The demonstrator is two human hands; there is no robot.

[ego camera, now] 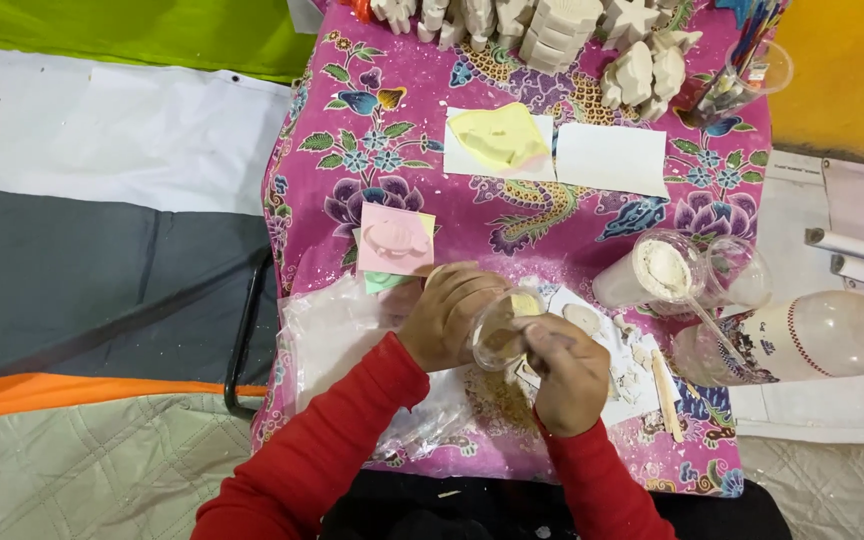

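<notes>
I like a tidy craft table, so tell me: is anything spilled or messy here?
Yes. White crumbs and powder lie scattered over the pink floral cloth beside the right hand, and brownish grains are strewn below the clear cup that the left hand holds.

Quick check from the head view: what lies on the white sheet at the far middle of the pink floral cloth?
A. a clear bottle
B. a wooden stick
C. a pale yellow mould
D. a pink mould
C: the pale yellow mould rests on the left white sheet, while the pink mould lies nearer, beside the left hand.
</notes>
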